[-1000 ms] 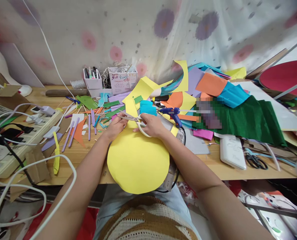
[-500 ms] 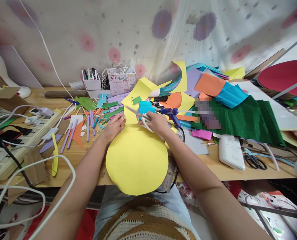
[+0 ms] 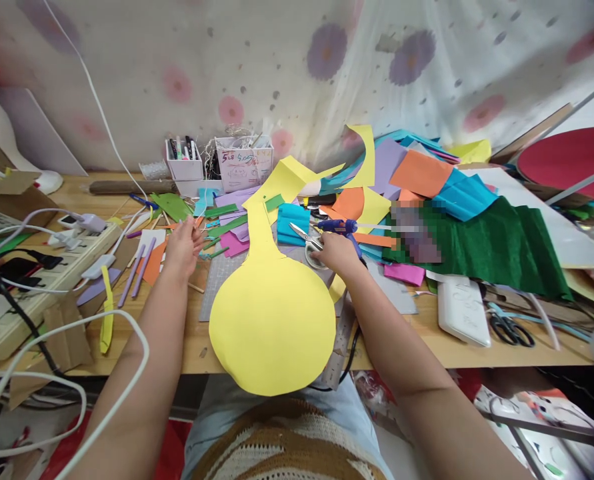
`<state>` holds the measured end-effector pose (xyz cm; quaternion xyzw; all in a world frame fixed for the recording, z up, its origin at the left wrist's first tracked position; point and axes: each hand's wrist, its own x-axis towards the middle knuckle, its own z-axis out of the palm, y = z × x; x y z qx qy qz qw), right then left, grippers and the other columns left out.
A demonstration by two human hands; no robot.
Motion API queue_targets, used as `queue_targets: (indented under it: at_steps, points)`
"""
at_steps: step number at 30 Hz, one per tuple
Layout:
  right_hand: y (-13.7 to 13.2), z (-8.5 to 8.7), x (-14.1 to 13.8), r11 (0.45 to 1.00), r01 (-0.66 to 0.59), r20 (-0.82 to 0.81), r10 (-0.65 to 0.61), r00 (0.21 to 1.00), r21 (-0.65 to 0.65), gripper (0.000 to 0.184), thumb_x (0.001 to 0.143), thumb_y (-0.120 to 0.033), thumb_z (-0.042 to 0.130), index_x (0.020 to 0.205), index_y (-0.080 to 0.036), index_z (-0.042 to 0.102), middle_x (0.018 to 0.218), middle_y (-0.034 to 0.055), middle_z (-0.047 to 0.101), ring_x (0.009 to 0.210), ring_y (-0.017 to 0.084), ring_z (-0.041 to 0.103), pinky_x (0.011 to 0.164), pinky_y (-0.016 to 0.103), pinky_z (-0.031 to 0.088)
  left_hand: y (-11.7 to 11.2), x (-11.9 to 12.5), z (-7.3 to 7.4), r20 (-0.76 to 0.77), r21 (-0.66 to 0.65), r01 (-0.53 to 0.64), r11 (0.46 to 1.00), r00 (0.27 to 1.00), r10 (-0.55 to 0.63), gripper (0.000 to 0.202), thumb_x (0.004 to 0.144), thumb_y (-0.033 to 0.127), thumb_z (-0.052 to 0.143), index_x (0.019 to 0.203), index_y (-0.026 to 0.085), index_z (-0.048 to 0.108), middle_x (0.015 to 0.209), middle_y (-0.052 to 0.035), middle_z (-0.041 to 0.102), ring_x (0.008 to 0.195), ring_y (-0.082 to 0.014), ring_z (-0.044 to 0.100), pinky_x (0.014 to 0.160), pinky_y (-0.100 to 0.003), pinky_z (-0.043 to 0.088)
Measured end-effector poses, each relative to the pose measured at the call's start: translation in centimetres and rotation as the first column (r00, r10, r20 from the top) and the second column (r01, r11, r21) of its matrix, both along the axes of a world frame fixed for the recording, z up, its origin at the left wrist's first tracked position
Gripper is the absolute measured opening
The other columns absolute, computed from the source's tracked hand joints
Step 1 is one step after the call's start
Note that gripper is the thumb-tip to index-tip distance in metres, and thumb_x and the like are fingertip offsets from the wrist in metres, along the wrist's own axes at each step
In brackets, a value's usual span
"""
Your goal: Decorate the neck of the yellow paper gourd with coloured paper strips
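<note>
A large yellow paper shape (image 3: 271, 327), round with a narrow neck at the top, lies flat in front of me and overhangs the table's front edge. My right hand (image 3: 337, 255) is closed on the handles of a pair of scissors (image 3: 304, 237), just right of the neck. The scissor blades point up and left over a blue paper piece (image 3: 289, 223). My left hand (image 3: 183, 245) is off the yellow paper, above paper scraps to its left. Its fingers are loosely bent and a little apart, and I see nothing held in them.
A blue glue gun (image 3: 339, 227) lies just beyond my right hand. Paper sheets and dark green crepe (image 3: 497, 250) fill the right side. A power strip (image 3: 51, 287) and white cables are at left; black scissors (image 3: 511, 327) and a white power bank (image 3: 463, 310) at right.
My left hand has left the neck of the yellow paper and moved left. My right hand has shifted right and slightly down with the scissors, uncovering the neck.
</note>
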<state>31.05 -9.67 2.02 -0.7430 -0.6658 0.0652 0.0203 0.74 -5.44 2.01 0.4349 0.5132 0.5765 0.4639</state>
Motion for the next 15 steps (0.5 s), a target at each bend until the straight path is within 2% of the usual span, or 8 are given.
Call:
queue_targets:
  at_steps: [2, 4, 6, 7, 9, 12, 15]
  points:
    - [-0.2, 0.2, -0.1, 1.0, 0.001, 0.002, -0.001, 1.0, 0.014, 0.027, 0.077, -0.031, 0.059, 0.097, -0.013, 0.061, 0.103, 0.014, 0.064, 0.089, 0.024, 0.06, 0.063, 0.028, 0.037, 0.1, -0.6, -0.2, -0.044, -0.004, -0.024, 1.0, 0.999, 0.024, 0.033, 0.075, 0.044, 0.058, 0.063, 0.02, 0.039, 0.046, 0.0084, 0.024, 0.038, -0.0044, 0.017, 0.037, -0.019, 0.018]
    - [-0.3, 0.4, -0.4, 0.998, 0.001, -0.011, 0.0, 1.0, 0.067, 0.021, 0.081, -0.03, 0.054, 0.093, -0.016, 0.063, 0.103, 0.0125, 0.064, 0.088, 0.022, 0.06, 0.062, 0.028, 0.035, 0.0, -0.9, -0.4, -0.153, 0.007, -0.062, 0.998, 0.986, 0.062, 0.028, 0.073, 0.042, 0.062, 0.068, 0.019, 0.048, 0.048, 0.006, 0.038, 0.04, -0.0053, 0.03, 0.04, -0.018, 0.026]
    - [-0.5, 0.5, -0.7, 0.987, 0.007, -0.04, 0.0, 0.999, 0.158, 0.023, 0.086, -0.033, 0.047, 0.088, -0.017, 0.064, 0.1, 0.0112, 0.064, 0.085, 0.021, 0.06, 0.059, 0.028, 0.033, -0.3, -1.0, -0.4, -0.297, 0.02, -0.095, 0.995, 0.95, 0.096, 0.023, 0.071, 0.04, 0.063, 0.072, 0.018, 0.056, 0.055, 0.0018, 0.051, 0.048, -0.0086, 0.043, 0.044, -0.02, 0.033]
    - [-0.5, 0.5, -0.9, 0.978, 0.011, -0.056, 0.001, 0.998, 0.207, 0.027, 0.088, -0.035, 0.043, 0.086, -0.017, 0.064, 0.097, 0.0109, 0.065, 0.083, 0.021, 0.059, 0.058, 0.027, 0.032, -0.5, -1.0, -0.4, -0.376, 0.009, -0.109, 0.994, 0.921, 0.104, 0.023, 0.071, 0.04, 0.063, 0.071, 0.017, 0.059, 0.056, 0.0005, 0.054, 0.049, -0.01, 0.045, 0.045, -0.021, 0.034]
    - [-0.5, 0.3, -1.3, 0.962, 0.02, -0.087, 0.004, 0.996, 0.274, 0.035, 0.091, -0.039, 0.036, 0.082, -0.017, 0.062, 0.091, 0.0102, 0.065, 0.08, 0.02, 0.058, 0.056, 0.027, 0.028, -0.9, -1.0, -0.3, -0.519, -0.033, -0.144, 0.989, 0.848, 0.106, 0.026, 0.071, 0.043, 0.061, 0.065, 0.017, 0.061, 0.051, 0.0005, 0.052, 0.044, -0.0109, 0.041, 0.043, -0.023, 0.03]
    - [-0.4, -0.2, -1.8, 0.965, -0.007, -0.144, 0.047, 0.988, 0.263, 0.046, 0.092, -0.044, 0.027, 0.072, -0.018, 0.059, 0.079, 0.0084, 0.065, 0.073, 0.019, 0.057, 0.053, 0.028, 0.024, -1.0, -0.9, -0.4, -0.644, -0.062, -0.169, 0.984, 0.76, 0.09, 0.032, 0.07, 0.046, 0.059, 0.054, 0.018, 0.055, 0.042, 0.0024, 0.042, 0.039, -0.0106, 0.033, 0.042, -0.025, 0.025]
    - [-0.4, -0.6, -2.1, 0.973, -0.098, -0.235, 0.147, 0.961, 0.209, 0.046, 0.092, -0.045, 0.027, 0.069, -0.019, 0.056, 0.073, 0.0056, 0.063, 0.07, 0.018, 0.056, 0.053, 0.027, 0.023, -0.6, -0.2, -0.8, -0.718, -0.019, -0.051, 0.999, 0.696, 0.022, 0.03, 0.068, 0.042, 0.061, 0.052, 0.019, 0.052, 0.046, 0.0011, 0.046, 0.046, -0.0129, 0.041, 0.047, -0.025, 0.028]
